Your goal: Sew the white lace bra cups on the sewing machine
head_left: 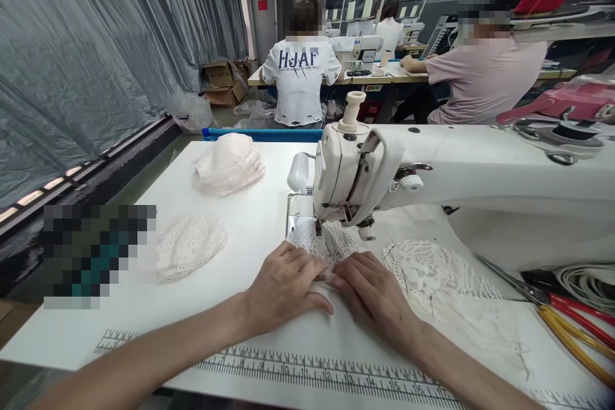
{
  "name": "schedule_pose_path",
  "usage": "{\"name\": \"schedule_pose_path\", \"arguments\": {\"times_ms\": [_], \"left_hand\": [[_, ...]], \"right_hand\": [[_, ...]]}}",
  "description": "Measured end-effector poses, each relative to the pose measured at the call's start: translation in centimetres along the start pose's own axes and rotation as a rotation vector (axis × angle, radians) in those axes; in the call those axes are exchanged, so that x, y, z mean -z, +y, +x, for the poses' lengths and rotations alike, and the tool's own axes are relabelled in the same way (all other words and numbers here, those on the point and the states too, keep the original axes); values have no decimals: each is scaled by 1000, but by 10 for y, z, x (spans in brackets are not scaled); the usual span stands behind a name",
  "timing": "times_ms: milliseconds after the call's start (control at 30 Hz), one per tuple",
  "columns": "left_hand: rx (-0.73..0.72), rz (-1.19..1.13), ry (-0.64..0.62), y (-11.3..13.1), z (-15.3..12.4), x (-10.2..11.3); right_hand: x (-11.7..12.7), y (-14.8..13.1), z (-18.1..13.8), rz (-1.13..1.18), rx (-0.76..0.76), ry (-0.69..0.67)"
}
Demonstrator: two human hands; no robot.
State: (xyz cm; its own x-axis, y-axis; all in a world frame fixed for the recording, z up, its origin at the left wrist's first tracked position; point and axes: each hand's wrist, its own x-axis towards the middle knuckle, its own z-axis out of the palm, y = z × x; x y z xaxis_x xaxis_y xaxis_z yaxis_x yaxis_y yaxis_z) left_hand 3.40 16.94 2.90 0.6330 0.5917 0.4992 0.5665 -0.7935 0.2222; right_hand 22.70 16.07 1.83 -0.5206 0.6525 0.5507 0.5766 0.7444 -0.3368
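A piece of white lace fabric lies under the needle of the white sewing machine, gathered in small folds. My left hand presses its fingertips on the lace's near edge, with the thumb stretched out to the side. Close beside it, my right hand has its fingers curled and pinching the same edge. The fingertips of both hands nearly meet in front of the presser foot, and they partly hide the fabric. Right of my right hand is another flat lace piece with loose threads.
A lace oval and a pale padded cup stack lie on the left of the white table. Scissors with red and yellow handles sit at right. A ruler strip runs along the front edge. Several people sit beyond.
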Motion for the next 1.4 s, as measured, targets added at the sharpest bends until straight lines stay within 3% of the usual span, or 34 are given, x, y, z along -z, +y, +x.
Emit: {"name": "schedule_pose_path", "arguments": {"times_ms": [333,600,1133,1400], "left_hand": [[51,128,54,-7,9,-13],[35,90,-54,2,-2,-3],[-142,113,31,4,-7,4],[-130,185,41,6,-10,4]], "right_hand": [[0,-3,-1,-76,10,7],[2,-4,-6,-59,62,-22],[7,-7,-9,25,176,-96],[5,-6,-10,30,216,-133]]}}
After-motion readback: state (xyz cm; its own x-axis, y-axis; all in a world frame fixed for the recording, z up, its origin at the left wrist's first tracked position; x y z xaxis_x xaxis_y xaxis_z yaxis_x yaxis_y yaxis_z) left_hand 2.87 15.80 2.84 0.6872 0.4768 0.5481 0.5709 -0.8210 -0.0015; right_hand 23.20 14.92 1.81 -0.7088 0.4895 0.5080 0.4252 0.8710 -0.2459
